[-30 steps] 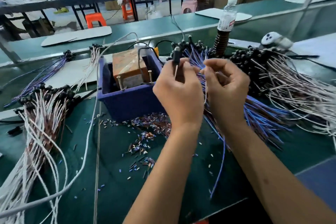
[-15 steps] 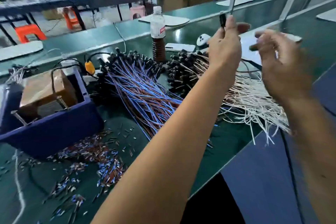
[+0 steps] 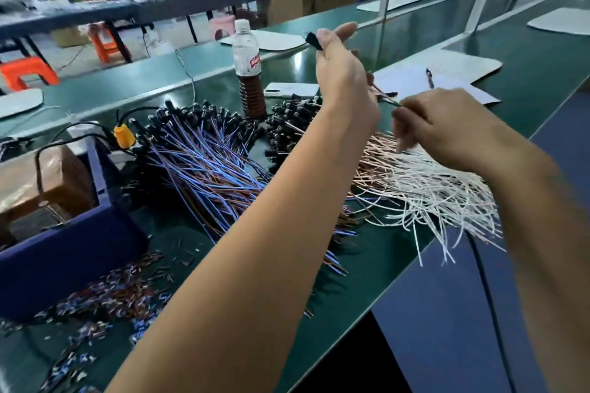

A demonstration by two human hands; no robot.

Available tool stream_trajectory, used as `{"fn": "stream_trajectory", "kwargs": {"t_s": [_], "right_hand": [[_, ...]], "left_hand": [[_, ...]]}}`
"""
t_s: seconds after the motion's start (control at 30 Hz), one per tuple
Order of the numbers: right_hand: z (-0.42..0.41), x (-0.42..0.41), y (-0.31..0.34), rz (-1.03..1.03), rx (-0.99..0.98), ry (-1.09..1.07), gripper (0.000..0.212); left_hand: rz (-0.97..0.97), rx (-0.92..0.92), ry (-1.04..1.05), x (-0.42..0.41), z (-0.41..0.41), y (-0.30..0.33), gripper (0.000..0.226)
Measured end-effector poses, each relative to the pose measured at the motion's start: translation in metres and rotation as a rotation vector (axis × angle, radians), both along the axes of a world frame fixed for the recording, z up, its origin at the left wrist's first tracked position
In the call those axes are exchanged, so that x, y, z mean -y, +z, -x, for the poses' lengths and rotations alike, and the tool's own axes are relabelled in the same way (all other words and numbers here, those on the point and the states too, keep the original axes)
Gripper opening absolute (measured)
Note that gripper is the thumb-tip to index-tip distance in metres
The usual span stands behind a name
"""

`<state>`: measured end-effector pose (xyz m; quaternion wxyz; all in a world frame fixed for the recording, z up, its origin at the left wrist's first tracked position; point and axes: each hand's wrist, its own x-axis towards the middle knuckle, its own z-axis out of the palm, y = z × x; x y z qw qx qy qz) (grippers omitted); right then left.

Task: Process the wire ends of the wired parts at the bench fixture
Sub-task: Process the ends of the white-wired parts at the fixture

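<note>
The left hand (image 3: 343, 73) pinched a black part (image 3: 314, 41) aloft while the right hand (image 3: 447, 128) gripped its wires above the white-wired pile (image 3: 431, 182). Insulation scraps (image 3: 105, 293) by the blue fixture box (image 3: 64, 252) suggested much was done, though the blue-wired pile (image 3: 204, 163) seemed to remain. The piles overhung the desk (image 3: 367, 268) edge, a bottle (image 3: 247, 67) stood close behind, leaving scant room.

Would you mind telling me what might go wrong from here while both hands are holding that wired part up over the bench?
1. The left hand pinches only the black part while the right hand grips its wires; a hard tug might strain the joint.
2. The drink bottle stands right beside the left forearm and could be knocked over.
3. The white wires overhang the bench edge and may snag and slide off.
</note>
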<state>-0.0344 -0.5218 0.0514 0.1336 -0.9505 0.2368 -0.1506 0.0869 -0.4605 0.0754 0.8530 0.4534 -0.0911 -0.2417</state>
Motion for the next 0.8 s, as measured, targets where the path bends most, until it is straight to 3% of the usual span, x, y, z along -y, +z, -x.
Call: {"fn": "stream_trajectory", "kwargs": {"t_s": [0.17, 0.23, 0.33, 0.5, 0.57, 0.67, 0.8], "right_hand": [[-0.012, 0.034, -0.016, 0.156, 0.164, -0.160, 0.038], [-0.025, 0.037, -0.028, 0.157, -0.019, -0.158, 0.036], [-0.042, 0.034, -0.051, 0.105, -0.429, -0.123, 0.049], [-0.074, 0.020, -0.057, 0.151, -0.226, -0.276, 0.078], [-0.099, 0.007, -0.056, 0.020, -0.161, -0.215, 0.085], [-0.130, -0.008, -0.071, -0.127, -0.255, -0.115, 0.087], [-0.137, -0.020, -0.099, 0.064, -0.349, -0.185, 0.111]], "left_hand": [[-0.615, 0.597, 0.186, -0.006, -0.039, -0.031, 0.053], [-0.779, 0.590, 0.089, -0.008, -0.052, -0.049, 0.060], [-0.859, 0.383, -0.157, -0.019, -0.065, -0.069, 0.061], [-0.931, 0.462, -0.105, -0.036, -0.071, -0.082, 0.057], [-0.940, 0.506, -0.071, -0.044, -0.069, -0.080, 0.054], [-1.060, 0.674, -0.074, -0.063, -0.065, -0.077, 0.051], [-1.104, 0.692, -0.120, -0.104, -0.060, -0.077, 0.041]]}}
